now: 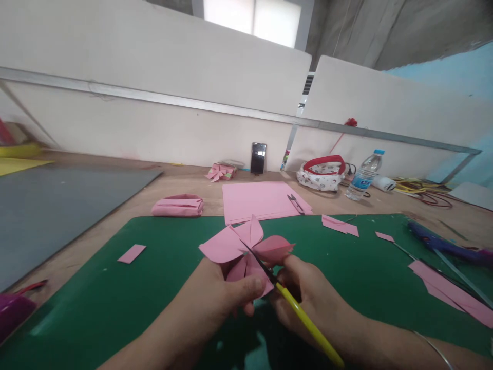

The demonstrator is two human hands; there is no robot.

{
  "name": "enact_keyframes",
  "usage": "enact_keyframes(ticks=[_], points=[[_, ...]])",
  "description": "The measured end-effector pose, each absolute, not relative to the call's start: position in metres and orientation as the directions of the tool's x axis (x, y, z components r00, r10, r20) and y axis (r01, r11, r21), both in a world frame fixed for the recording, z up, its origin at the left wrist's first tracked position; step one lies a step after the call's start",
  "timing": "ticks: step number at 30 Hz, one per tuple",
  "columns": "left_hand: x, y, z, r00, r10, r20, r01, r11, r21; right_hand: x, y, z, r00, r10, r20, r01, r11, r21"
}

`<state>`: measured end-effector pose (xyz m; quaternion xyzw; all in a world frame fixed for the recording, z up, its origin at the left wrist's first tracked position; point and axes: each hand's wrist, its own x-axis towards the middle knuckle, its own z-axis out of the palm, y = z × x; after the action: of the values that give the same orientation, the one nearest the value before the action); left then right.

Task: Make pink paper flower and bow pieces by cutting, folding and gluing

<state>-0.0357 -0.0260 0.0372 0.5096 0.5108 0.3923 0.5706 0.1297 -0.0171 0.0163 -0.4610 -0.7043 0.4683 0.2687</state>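
Observation:
My left hand is closed on a pink paper flower, thumb in front and the other fingers behind, mostly hidden. Several curved petals spread from its middle, which faces up. My right hand grips a yellow-handled tool with a slim dark pointed tip. That tip lies across the flower from lower right to its centre. Whether it is scissors or pliers I cannot tell, as the fingers hide part of it. The right fingertips are close against the right-hand petal.
Beneath lies a green mat with pink paper scraps. Behind are pink sheets with thread snips, a folded pink bundle, a phone, a pouch and a bottle. A blue glue gun lies right.

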Motion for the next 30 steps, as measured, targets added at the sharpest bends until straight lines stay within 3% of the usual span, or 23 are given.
enact_keyframes(ticks=[7, 16, 30], points=[[-0.036, -0.024, 0.028, 0.247, 0.948, -0.2, 0.043, 0.196, 0.98, 0.127, -0.018, 0.017, -0.476, 0.877, -0.061, 0.235, 0.06, -0.97], [-0.034, -0.025, 0.034, 0.235, 0.952, -0.196, -0.016, 0.205, 0.979, 0.124, -0.017, 0.019, -0.544, 0.839, 0.028, 0.124, 0.113, -0.986], [-0.036, -0.022, 0.032, 0.246, 0.932, -0.266, -0.038, 0.284, 0.958, 0.126, -0.014, 0.029, -0.519, 0.855, 0.02, 0.148, 0.112, -0.983]])
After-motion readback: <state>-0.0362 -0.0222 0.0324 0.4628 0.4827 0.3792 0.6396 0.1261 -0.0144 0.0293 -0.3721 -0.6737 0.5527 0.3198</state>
